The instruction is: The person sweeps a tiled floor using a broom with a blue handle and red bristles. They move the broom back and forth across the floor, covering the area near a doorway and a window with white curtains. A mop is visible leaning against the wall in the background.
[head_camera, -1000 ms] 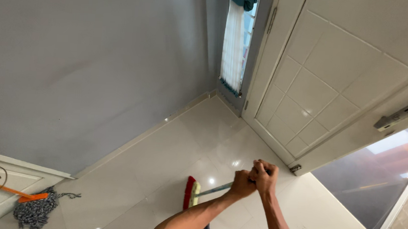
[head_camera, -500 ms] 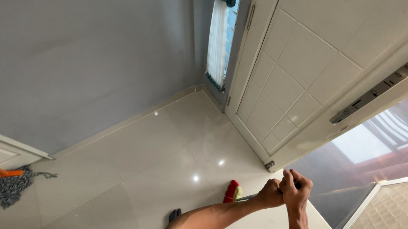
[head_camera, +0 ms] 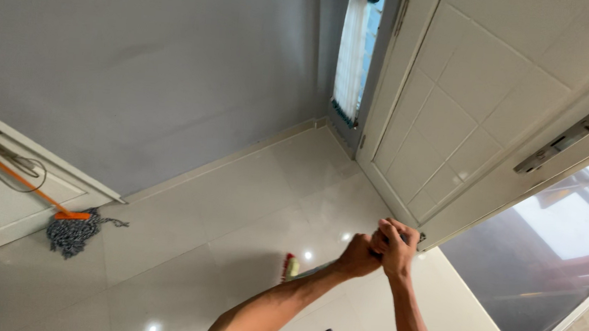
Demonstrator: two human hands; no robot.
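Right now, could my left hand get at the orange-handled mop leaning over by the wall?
Probably not from here. The left hand is closed on the broom handle beside the right hand, and the mop lies far off to the left across open floor. Nothing blocks the way.

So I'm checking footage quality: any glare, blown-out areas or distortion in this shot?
Head view: small light glints dot the glossy floor tiles; the doorway opening is bright and washed out; the white door and grey wall lean sharply from wide-angle tilt; both hands stay fairly sharp.
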